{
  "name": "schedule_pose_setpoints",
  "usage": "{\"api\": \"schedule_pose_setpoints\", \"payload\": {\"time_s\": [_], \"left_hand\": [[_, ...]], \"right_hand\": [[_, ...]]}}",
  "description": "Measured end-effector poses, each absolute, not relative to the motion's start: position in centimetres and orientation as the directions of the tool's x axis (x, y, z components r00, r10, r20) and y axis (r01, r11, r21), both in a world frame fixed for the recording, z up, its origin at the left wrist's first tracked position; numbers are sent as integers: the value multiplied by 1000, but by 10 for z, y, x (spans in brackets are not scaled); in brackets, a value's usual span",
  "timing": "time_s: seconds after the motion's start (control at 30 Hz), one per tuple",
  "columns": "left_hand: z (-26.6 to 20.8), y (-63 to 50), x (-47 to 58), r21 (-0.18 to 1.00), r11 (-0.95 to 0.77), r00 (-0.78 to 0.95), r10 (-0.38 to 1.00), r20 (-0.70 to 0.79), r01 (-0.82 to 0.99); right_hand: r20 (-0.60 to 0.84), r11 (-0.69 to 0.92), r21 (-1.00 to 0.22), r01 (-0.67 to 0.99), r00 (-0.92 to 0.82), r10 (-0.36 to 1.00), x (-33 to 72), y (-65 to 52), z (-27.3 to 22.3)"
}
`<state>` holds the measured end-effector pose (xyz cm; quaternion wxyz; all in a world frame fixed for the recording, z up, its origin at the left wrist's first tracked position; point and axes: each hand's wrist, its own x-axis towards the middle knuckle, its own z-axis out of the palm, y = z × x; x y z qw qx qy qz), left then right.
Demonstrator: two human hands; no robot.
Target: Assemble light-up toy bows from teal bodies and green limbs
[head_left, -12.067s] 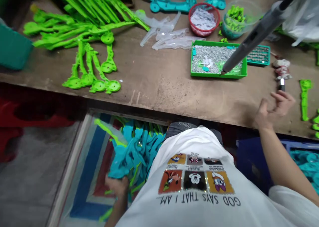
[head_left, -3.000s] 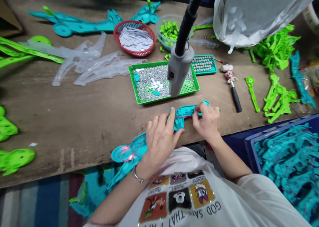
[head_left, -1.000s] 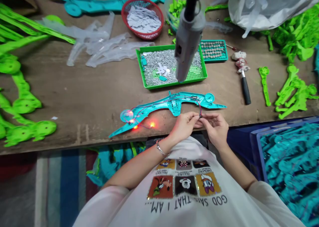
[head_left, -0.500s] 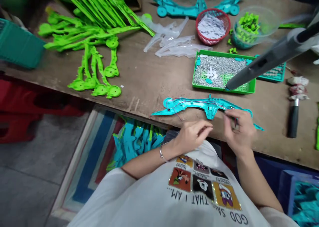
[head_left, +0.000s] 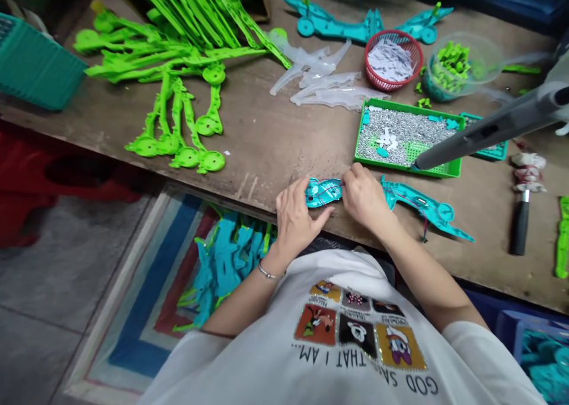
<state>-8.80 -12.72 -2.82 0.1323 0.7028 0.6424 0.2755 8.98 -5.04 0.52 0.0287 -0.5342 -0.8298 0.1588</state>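
My left hand [head_left: 297, 212] spreads its fingers at 1 end of the teal plastic piece [head_left: 403, 194]; my right hand [head_left: 363, 196] curls over it, pinching or not, I can't tell.

Impossible to see the left tip of the long, curved turquoise plastic frame [head_left: 406, 195] under the bare left hand [head_left: 296, 216], or to tell the grip of the bare right hand [head_left: 363, 197], with fingertips hidden. Also impossible to view whole the bright-green plastic strip [head_left: 562, 239], cut by the right edge.
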Motion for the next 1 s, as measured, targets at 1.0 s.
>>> {"api": "schedule_pose_setpoints", "payload": {"time_s": [1.0], "left_hand": [[25, -74, 3, 989, -137, 239, 960, 145, -53]], "right_hand": [[293, 268, -930, 253, 68, 954, 161, -97, 33]]}}
